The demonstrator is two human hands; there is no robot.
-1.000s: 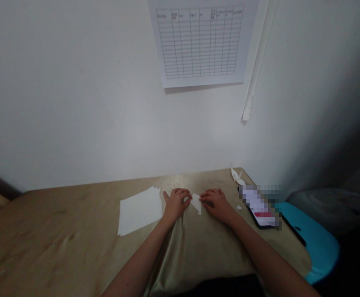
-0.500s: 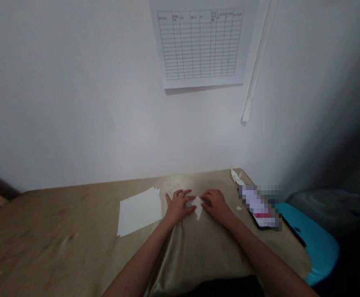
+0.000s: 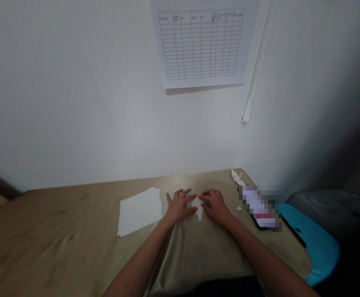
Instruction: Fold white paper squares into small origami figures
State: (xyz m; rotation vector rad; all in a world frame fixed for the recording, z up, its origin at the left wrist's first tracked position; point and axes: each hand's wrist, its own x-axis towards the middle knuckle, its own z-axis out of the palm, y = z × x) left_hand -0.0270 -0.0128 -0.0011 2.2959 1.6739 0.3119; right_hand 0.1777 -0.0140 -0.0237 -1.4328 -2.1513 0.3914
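A small folded piece of white paper [image 3: 199, 211], kite-shaped with a point toward me, lies on the cloth-covered table between my hands. My left hand [image 3: 180, 206] holds it down from the left with thumb and index finger at its edge, while the other fingers spread over the cloth. From the right, my right hand [image 3: 213, 203] grips its edge near the top with thumb and index finger, the remaining fingers curled. Left of my left hand lies a stack of white paper sheets [image 3: 140, 212] with faint lines.
A brown cloth [image 3: 74, 231] covers the table, which meets the white wall [image 3: 74, 103]. At right are a folded paper figure [image 3: 236, 177], a paper scrap [image 3: 239, 208] and a blurred-out phone-like item [image 3: 258, 208]. A blue stool [image 3: 320, 245] stands beyond the edge. A printed chart [image 3: 201, 45] hangs above.
The folded paper has turned slightly, its lower point shifting a little to the right. My right fingers have moved slightly along its edge; the left hand has barely moved.
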